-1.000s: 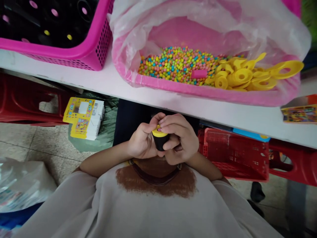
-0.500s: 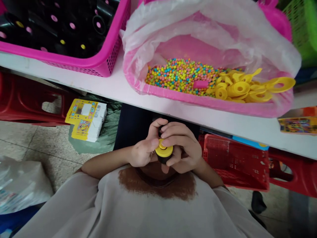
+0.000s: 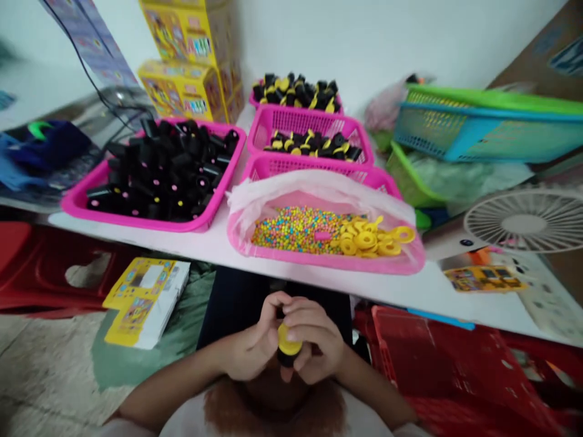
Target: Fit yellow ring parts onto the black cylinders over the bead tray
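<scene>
Several fingers (image 3: 310, 321) curled around a yellow-capped black cylinder (image 3: 288, 347)

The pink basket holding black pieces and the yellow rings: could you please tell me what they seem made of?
The pink basket looks like moulded plastic: its rim is glossy and evenly rounded. The yellow rings look like smooth, shiny plastic, from their even colour, though blur leaves that open.

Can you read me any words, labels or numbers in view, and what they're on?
Stacked yellow boxes: large lettering, too blurred to read.
Flat yellow box below the table: print too small to read.
Yellow card at right: too blurred to read.
Yellow-capped tube between left hand and right hand: no readable marking shows.
</scene>
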`<state>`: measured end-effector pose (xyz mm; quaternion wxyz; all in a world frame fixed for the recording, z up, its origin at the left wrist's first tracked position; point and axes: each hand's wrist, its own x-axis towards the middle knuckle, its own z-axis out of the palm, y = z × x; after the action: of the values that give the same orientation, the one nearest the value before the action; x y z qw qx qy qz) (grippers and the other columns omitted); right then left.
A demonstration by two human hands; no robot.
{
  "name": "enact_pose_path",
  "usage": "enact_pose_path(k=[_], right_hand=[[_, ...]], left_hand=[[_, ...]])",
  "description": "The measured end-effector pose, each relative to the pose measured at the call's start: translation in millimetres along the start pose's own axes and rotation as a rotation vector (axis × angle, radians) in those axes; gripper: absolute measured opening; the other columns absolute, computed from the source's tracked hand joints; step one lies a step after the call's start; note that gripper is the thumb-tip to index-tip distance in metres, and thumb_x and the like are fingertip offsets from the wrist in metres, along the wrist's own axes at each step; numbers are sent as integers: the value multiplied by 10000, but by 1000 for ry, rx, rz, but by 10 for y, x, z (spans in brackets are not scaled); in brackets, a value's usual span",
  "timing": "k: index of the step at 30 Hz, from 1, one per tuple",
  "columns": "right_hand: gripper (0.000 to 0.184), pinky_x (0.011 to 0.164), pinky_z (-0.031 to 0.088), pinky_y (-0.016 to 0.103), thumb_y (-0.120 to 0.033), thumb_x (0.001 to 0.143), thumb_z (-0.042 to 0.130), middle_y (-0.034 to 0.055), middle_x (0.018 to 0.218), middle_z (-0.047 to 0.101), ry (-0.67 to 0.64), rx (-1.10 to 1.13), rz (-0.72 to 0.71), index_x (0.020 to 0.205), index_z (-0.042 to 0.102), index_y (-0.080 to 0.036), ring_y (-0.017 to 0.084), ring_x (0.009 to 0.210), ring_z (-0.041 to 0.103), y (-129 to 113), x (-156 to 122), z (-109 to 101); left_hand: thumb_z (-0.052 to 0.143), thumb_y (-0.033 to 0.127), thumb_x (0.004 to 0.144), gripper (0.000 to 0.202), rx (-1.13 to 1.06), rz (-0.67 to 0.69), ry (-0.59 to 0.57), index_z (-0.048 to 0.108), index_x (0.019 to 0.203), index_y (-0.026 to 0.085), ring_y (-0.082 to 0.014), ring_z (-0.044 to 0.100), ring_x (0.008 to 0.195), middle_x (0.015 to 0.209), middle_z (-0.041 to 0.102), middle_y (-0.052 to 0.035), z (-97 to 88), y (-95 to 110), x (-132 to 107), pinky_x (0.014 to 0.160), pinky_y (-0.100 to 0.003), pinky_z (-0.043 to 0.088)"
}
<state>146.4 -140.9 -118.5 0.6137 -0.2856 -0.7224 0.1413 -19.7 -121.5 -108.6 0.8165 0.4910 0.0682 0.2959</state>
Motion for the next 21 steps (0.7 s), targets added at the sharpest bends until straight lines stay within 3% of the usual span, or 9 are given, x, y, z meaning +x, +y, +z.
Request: enact_pose_path(k=[3,6,9,11,13,15,18,21], right_hand=[[435,938,656,511,-333,995,595,85,1119,749,-103,-93,-88,1426,537,-342,287,1104,730,44,22,-223],[672,947,639,563,-216,941,644,88,1278,704,-26,-102,-30,1530,400,-426,303,1198,681,31,1,-440],[667,897,654,499,-54,922,537,84,1136,734,7,-44,40,1509,434,-353,246,1017,722,-38,-17,-510],[526,850,661,404,-36,907,531,71,1020,740,-89,-49,134,1367,549,-292,214,927,731,-113,2,-487],[382,791,657,326,-64,905,553,60,950,735,-215,-71,192,1232,601,-255,196,868,732,-199,43,-465],[322,779,654,311,-88,912,560,56,927,740,-308,-107,172,1191,608,-242,191,839,732,-277,87,-494],[361,836,656,349,-94,921,567,66,967,769,-288,-219,106,1245,599,-248,210,892,751,-362,123,-676],[398,814,656,343,-73,921,576,60,980,787,-230,-327,96,1263,622,-270,216,904,762,-444,89,-980]], left_hand=[[537,443,1056,331,447,85,-134,361,1304,312,-148,649,819,1016,657,-43,-105,387,75,702,-232,493],[787,316,900,421,866,74,-76,546,1237,242,-225,675,1063,1144,704,-91,-170,1026,337,914,-305,520],[855,280,804,509,1037,171,103,597,1233,189,-220,696,977,1077,721,-84,-293,1712,908,912,-310,526],[848,206,774,655,1206,160,198,547,1354,153,-236,706,936,1022,727,-79,-443,2081,1402,931,-362,528],[821,125,763,799,1445,153,286,450,1471,99,-314,687,1117,1163,723,-157,-609,2338,1853,1053,-468,478],[781,80,777,880,1615,213,354,351,1544,51,-383,539,1383,1473,563,-270,-724,2486,2136,1181,-532,371],[722,90,831,825,1747,328,308,329,1552,21,-365,411,1507,1622,399,-286,-686,2554,2103,1253,-493,306],[685,187,893,718,1798,381,246,372,1520,30,-312,425,1496,1600,450,-233,-408,2544,1561,1262,-438,308]])
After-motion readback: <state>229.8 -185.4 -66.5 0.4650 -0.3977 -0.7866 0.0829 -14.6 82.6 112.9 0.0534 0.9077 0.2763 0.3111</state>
